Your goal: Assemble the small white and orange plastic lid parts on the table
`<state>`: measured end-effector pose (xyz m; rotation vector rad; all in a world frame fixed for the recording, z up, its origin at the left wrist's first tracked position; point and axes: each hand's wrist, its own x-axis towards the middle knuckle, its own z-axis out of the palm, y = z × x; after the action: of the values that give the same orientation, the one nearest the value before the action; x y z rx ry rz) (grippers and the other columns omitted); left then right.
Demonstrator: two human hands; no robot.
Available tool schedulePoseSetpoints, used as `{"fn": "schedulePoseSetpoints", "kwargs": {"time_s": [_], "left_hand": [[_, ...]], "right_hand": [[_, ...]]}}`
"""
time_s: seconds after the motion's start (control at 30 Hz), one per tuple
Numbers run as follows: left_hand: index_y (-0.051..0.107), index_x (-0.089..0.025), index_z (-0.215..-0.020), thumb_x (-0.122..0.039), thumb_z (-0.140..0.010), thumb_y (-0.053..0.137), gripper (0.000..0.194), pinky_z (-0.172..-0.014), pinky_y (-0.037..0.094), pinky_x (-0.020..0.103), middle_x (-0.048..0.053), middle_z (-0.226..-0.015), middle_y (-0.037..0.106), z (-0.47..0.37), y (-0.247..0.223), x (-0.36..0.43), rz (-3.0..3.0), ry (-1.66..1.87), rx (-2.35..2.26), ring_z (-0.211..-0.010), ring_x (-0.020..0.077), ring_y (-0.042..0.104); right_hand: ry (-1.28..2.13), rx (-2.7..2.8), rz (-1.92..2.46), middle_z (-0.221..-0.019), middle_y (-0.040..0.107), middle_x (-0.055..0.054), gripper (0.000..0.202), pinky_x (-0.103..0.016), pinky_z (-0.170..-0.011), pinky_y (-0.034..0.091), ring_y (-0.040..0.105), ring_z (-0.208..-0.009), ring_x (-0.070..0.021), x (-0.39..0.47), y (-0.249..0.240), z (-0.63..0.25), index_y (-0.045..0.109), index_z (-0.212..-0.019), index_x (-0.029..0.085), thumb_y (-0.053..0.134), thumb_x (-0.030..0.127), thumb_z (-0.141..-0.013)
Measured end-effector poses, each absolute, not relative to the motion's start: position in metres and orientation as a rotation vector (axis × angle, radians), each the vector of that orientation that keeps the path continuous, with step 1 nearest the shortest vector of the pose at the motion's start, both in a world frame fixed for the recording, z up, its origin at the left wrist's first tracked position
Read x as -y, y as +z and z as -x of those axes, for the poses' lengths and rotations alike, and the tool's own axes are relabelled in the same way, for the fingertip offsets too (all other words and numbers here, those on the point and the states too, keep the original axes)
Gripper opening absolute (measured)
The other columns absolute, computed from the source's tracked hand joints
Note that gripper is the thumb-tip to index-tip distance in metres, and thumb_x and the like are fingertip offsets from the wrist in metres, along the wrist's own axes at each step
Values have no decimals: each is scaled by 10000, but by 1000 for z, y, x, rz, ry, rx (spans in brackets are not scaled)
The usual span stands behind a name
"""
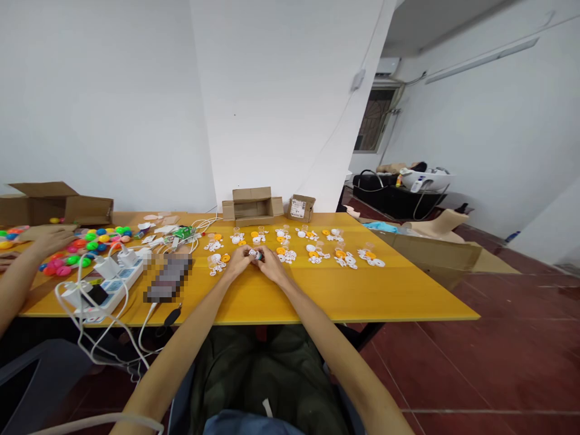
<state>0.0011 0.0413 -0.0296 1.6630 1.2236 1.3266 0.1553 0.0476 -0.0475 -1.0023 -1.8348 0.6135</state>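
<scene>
Over the middle of the table, my left hand (238, 263) and my right hand (270, 266) meet at the fingertips. Pinched between them is a small white plastic piece (252, 253) with dark spots or holes; a dark, teal-edged bit shows at the right fingers, too small to name. Around my hands lie small groups of parts: orange discs (280, 251), white discs (310, 248), clear plastic cups (338, 247) and flat white pieces with holes (290, 256). One such group, with another clear cup (212, 261), lies just left of my left hand.
An open cardboard box (252, 208) and a smaller box (301, 208) stand at the back. To the left are a cabled power strip (120, 290), a blurred phone (168, 278), colourful balls (93, 244) and another person's hand (52, 238). The table's front edge (362, 320) is near me.
</scene>
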Motion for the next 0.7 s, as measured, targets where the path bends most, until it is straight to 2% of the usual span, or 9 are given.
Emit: {"fn": "schedulePoseSetpoints", "kwargs": {"time_s": [0.3,0.5,0.7], "left_hand": [[661,-195,-690,-234,-721,655,49,-726,532,304,-8,-668,666,-3,-25,-39,-1804,1297,-1194,-687,181,632],[685,-205,-786,-280,-797,620,99,-773,532,320,0,-739,693,-4,-22,-36,-1915,1254,-1185,-742,196,637],[691,-211,-830,-299,-839,613,117,-825,534,337,10,-780,706,-4,-23,-35,-1987,1240,-1195,-790,210,641]], "right_hand": [[584,1807,1003,-916,719,-17,179,-340,-784,535,662,-869,-215,-42,-40,-154,633,-861,250,665,160,-710],[558,1816,1044,-855,716,-14,124,-322,-727,523,656,-792,-208,-41,-39,-155,641,-822,245,657,193,-710],[527,1830,1053,-810,717,-9,131,-315,-730,522,652,-767,-205,-40,-37,-156,645,-788,241,627,163,-685]]}}
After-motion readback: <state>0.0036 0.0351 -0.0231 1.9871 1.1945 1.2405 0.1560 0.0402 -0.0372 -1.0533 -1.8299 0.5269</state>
